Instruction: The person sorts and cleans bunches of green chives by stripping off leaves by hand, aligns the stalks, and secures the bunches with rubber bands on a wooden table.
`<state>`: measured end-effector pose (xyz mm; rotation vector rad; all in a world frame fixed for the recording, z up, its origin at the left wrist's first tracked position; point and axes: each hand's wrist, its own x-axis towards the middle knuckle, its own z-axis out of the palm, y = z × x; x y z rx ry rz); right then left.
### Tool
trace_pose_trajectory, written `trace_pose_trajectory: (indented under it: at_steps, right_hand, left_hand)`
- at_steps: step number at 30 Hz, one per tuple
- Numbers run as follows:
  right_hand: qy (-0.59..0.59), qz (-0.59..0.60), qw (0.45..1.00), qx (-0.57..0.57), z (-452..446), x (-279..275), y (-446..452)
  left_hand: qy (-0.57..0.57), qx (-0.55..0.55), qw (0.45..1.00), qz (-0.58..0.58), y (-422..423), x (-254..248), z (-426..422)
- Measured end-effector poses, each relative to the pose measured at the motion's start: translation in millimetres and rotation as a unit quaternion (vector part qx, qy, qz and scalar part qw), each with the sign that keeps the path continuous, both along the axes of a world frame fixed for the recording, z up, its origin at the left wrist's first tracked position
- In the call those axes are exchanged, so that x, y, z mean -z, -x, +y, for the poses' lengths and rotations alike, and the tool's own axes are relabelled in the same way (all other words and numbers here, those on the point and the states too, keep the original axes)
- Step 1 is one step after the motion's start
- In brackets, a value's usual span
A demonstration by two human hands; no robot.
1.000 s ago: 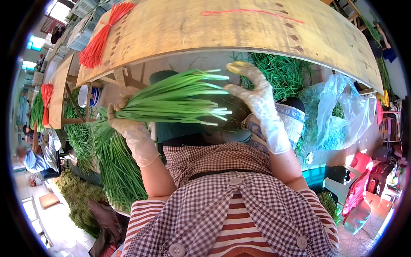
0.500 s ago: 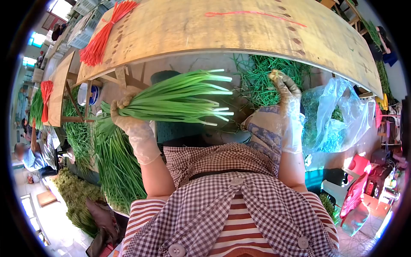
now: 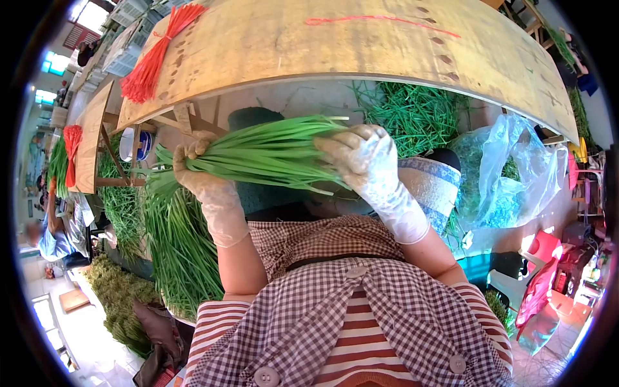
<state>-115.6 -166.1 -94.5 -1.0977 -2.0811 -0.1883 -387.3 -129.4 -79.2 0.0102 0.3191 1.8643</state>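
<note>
A bunch of long green leafy stalks (image 3: 271,149) lies level above my lap, below the table's near edge. My left hand (image 3: 196,169), in a pale translucent glove, is closed around the bunch at its left part. At the right, over the white stalk ends, is my gloved right hand (image 3: 358,158), its fingers bent round the ends and hiding most of them. A few white tips show above and below it. Under my left arm a large heap of the same green stalks (image 3: 180,251) hangs down.
The wooden table (image 3: 290,45) spans the top, bearing a bundle of red ties (image 3: 158,55) and a single red tie (image 3: 380,18). Green cuttings (image 3: 419,116) and a clear plastic bag (image 3: 516,174) lie at right. A person (image 3: 55,242) sits at far left.
My right hand was apart from the bunch near the cuttings; it has come left onto the stalk ends. My left hand has kept its hold, with the bunch slightly lower.
</note>
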Motion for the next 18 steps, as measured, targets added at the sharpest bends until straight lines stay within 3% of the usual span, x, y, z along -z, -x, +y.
trace_pose_trajectory:
  at_steps: [2, 4, 6, 7, 8, 10, 12, 13, 14, 15, 16, 18]
  right_hand:
    - [-0.055, 0.009, 0.998, 0.025, 0.2, 9.1, -10.5]
    - [-0.025, -0.017, 0.997, 0.071, -1.0, 7.2, -43.5]
    - [0.08, 0.255, 0.959, 0.095, 0.7, 36.8, -87.1]
    - [0.076, 0.14, 0.957, 0.242, -2.5, 43.7, -116.1]
    - [0.069, 0.021, 0.922, 0.381, -6.4, 48.0, -141.0]
    - [0.2, -0.183, 0.816, 0.511, -15.3, 49.8, -164.9]
    - [0.263, 0.118, 0.882, 0.372, -8.7, 23.5, -129.9]
    - [0.313, 0.248, 0.879, 0.259, -14.7, -9.3, -92.8]
    - [0.301, 0.317, 0.895, 0.085, -15.3, -0.9, -73.5]
    - [0.294, 0.277, 0.915, 0.022, -20.0, -16.6, -45.0]
    - [0.36, 0.278, 0.89, -0.006, -22.6, -27.2, -25.4]
    - [0.287, 0.258, 0.92, -0.07, -18.7, -19.3, 5.1]
  left_hand:
    - [0.01, 0.004, 1.0, -0.009, 4.0, 0.1, -1.3]
    - [0.003, -0.006, 1.0, -0.012, 11.5, 2.6, -1.4]
    - [-0.021, -0.032, 0.999, -0.007, 31.4, 11.9, 3.9]
    - [-0.037, -0.053, 0.998, 0.006, 50.2, 25.0, 8.7]
    - [-0.025, -0.067, 0.997, -0.003, 49.6, 21.9, 6.8]
    - [-0.004, -0.093, 0.996, -0.001, 38.5, 7.9, 3.6]
    - [0.015, -0.115, 0.993, 0.023, 25.1, -4.0, 1.6]
    - [0.006, -0.103, 0.994, 0.032, 27.4, 2.8, 3.0]
    - [-0.002, -0.089, 0.995, 0.041, 27.6, 6.4, 4.1]
    - [0.004, -0.091, 0.994, 0.054, 20.8, 3.3, 3.7]
    - [0.01, -0.094, 0.993, 0.066, 9.8, -2.5, 1.6]
    - [0.001, -0.071, 0.996, 0.054, 2.2, -5.9, -1.7]
